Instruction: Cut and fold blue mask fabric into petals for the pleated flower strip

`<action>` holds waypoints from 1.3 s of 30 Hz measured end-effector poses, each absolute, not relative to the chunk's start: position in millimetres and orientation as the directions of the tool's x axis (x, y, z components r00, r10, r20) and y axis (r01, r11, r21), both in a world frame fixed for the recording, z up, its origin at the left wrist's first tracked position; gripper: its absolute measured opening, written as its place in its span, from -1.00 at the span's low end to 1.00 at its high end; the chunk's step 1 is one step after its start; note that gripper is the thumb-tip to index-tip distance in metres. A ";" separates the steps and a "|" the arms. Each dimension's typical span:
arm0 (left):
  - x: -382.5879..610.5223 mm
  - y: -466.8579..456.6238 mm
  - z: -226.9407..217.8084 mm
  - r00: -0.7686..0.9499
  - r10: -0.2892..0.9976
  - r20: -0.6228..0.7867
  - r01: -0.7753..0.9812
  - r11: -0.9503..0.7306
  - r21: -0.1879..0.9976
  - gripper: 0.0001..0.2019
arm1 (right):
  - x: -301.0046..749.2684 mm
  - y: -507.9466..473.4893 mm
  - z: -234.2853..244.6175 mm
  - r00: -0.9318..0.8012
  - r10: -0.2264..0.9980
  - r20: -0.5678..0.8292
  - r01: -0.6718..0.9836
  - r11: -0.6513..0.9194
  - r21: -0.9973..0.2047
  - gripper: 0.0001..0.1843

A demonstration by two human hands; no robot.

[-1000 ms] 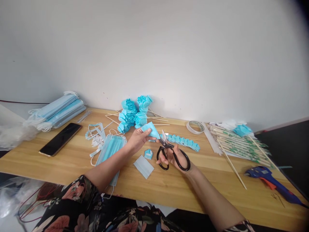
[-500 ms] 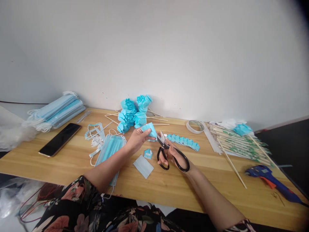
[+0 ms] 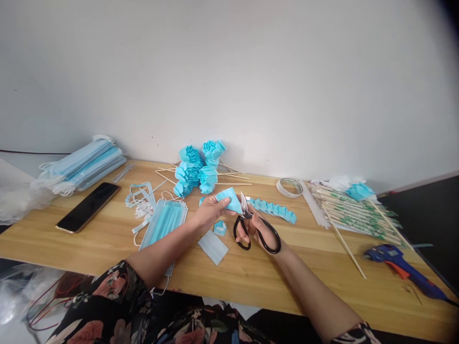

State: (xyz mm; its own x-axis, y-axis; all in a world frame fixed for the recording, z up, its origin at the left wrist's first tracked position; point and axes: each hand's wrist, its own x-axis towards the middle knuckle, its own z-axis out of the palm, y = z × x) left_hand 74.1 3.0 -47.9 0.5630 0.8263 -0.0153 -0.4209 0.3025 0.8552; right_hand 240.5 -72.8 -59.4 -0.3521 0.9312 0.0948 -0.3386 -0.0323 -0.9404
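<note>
My left hand (image 3: pixel 209 212) pinches a folded light-blue piece of mask fabric (image 3: pixel 230 199) and holds it just above the wooden table (image 3: pixel 251 277). My right hand (image 3: pixel 258 228) grips black-handled scissors (image 3: pixel 251 228) with fingers through the loops. The short blades point up and touch the fabric's right edge. Under my hands lie a small blue scrap (image 3: pixel 220 228) and a pale cut rectangle (image 3: pixel 213 247). A whole blue face mask (image 3: pixel 163 220) lies beside my left forearm.
Blue fabric flowers on sticks (image 3: pixel 198 168) lie at the back, with a pleated blue strip (image 3: pixel 273 209) beside them. At left are a stack of masks (image 3: pixel 82 163) and a phone (image 3: pixel 89 206). At right are a tape roll (image 3: pixel 289 187), wooden skewers (image 3: pixel 353 212) and a blue glue gun (image 3: pixel 403 268).
My left hand has shifted slightly right and down with the fabric. The scissors have closed in against the fabric's edge.
</note>
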 end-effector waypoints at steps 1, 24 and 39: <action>74.1 3.0 -47.9 0.561 0.828 -0.019 -0.423 0.306 0.853 -0.64 | 239.9 -72.7 -59.3 -0.343 0.935 0.089 -0.338 -0.035 -0.941 -0.25; 72.4 5.5 -46.6 0.563 0.826 0.004 -0.438 0.295 0.849 -0.62 | 234.9 -71.6 -60.6 -0.260 0.959 0.111 -0.330 0.020 -0.944 -0.18; 69.6 10.6 -47.8 0.575 0.817 0.048 -0.426 0.249 0.870 -0.62 | 240.6 -69.1 -65.9 -0.324 0.942 0.088 -0.329 -0.025 -0.944 -0.10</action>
State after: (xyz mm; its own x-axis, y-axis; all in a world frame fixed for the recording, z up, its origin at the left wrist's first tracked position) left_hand 69.6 10.6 -47.8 0.5753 0.8165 0.0482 -0.4264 0.2491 0.8696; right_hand 240.6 -69.1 -65.9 -0.3240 0.9420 0.0878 -0.3294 -0.0253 -0.9439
